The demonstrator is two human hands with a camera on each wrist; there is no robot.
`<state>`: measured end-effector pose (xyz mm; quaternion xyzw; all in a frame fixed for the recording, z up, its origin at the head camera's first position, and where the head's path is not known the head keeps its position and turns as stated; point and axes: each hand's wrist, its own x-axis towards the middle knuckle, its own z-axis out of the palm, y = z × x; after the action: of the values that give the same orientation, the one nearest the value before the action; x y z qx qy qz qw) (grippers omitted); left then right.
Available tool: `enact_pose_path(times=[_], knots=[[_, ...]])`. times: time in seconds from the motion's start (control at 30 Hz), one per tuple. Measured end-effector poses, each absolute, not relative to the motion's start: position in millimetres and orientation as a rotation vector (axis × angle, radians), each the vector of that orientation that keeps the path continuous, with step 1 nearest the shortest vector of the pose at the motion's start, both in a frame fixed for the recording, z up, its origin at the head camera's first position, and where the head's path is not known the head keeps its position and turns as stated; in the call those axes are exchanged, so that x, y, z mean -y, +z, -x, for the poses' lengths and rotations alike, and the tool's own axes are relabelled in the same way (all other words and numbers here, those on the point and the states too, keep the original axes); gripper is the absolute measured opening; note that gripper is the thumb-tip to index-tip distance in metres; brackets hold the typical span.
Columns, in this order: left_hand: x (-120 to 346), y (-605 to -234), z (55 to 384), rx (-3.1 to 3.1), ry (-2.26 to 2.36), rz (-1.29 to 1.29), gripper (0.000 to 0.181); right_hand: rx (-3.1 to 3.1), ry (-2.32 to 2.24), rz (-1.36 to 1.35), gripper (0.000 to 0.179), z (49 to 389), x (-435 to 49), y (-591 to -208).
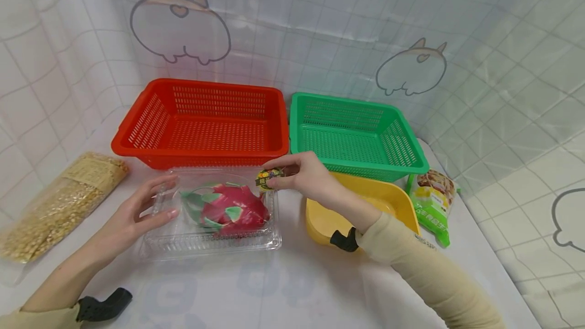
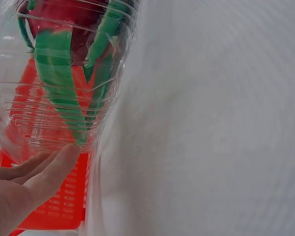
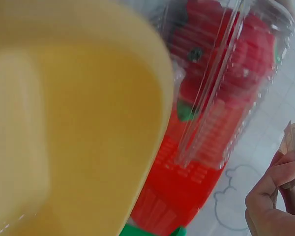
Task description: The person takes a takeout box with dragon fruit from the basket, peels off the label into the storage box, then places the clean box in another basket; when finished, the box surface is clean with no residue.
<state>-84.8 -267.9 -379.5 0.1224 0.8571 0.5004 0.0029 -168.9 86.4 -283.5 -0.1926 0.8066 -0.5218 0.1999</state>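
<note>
A clear plastic clamshell box (image 1: 210, 241) holds a red dragon fruit (image 1: 237, 207) with green scales. My left hand (image 1: 143, 207) is at the box's left end, thumb and fingers spread, fingertips right at the plastic. In the left wrist view, the fingers (image 2: 59, 167) lie against the ribbed end of the box. Between thumb and fingers my right hand (image 1: 313, 179) pinches a small round sticker (image 1: 269, 179) with a dark printed band, over the box's upper right corner. The right wrist view shows the sticker's pale back (image 3: 294, 140) in that hand (image 3: 275, 189).
Behind the box stands a red basket (image 1: 201, 159), with a green basket (image 1: 365, 169) to its right. A yellow basin (image 1: 315, 222) sits under my right forearm. A bag of yellow beans or kernels (image 1: 59, 212) lies far left; a green snack-like packet (image 1: 434, 207) lies right.
</note>
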Motion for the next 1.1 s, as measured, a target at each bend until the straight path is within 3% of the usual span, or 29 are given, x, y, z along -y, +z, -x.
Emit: enact_pose_path(times=[1.1], knots=[[270, -380, 85, -2.688, 1.556, -0.368, 0.068, -2.438, -1.269, 0.412, 0.036, 200, -179, -309]])
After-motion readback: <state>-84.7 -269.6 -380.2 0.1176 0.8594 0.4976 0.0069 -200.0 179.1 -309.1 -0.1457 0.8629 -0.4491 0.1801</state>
